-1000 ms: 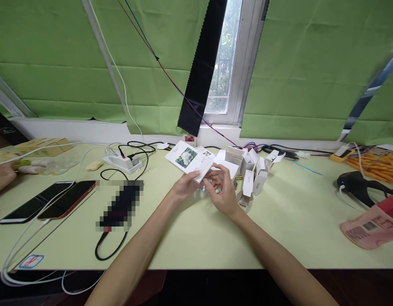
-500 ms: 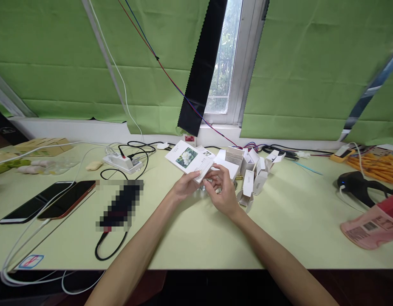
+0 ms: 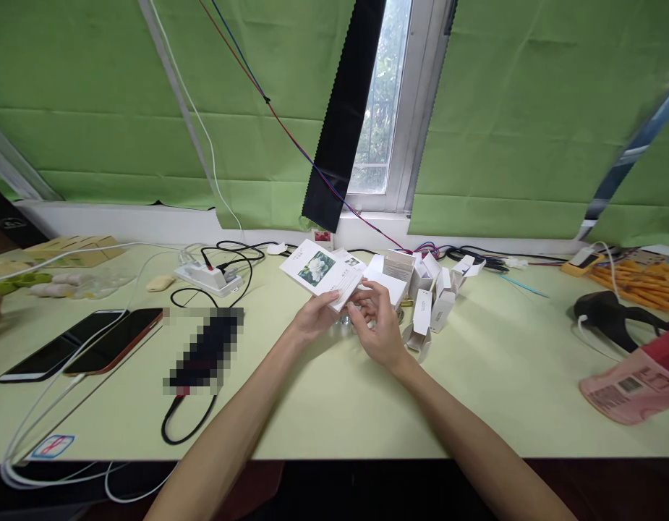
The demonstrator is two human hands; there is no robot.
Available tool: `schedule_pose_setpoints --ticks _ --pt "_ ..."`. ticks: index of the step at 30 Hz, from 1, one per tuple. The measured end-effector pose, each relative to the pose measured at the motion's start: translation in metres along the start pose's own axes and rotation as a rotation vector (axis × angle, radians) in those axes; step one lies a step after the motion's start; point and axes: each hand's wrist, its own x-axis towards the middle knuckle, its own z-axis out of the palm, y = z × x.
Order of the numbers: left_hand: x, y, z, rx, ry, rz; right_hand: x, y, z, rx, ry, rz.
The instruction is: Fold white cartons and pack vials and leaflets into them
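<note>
In the head view, the left hand (image 3: 312, 319) pinches the near edge of a white card (image 3: 317, 268) with a flower picture, thumb on top, tilted above the counter (image 3: 339, 412). The right hand (image 3: 383, 329) is half curled at the card's right end; whether it grips anything cannot be told. Small white boxes (image 3: 444, 300) stand and lie just right of it.

The white packaging (image 3: 335, 286) shows a white flower (image 3: 317, 268) on dark green; white boxes (image 3: 422, 311), perhaps grey-lettered; table (image 3: 339, 405) pale yellow-green.
</note>
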Motion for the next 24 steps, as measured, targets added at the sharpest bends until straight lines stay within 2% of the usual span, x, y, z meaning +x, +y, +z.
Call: schedule_pose_setpoints --ticks 4,12,19,24 --pt "0.0 0.001 0.003 0.003 0.034 0.016 0.0 -0.001 0.0 -0.016 0.004 0.015" --pt "-0.001 0.004 0.01 0.048 0.023 0.047 0.0 -0.003 -0.001 -0.045 0.0 -0.004" --pt "0.002 0.002 0.01 0.052 0.174 0.129 -0.001 -0.003 0.0 -0.081 -0.003 -0.051" --pt "0.003 0.003 0.012 0.096 0.218 0.176 -0.001 -0.003 0.0 -0.11 -0.021 -0.093"
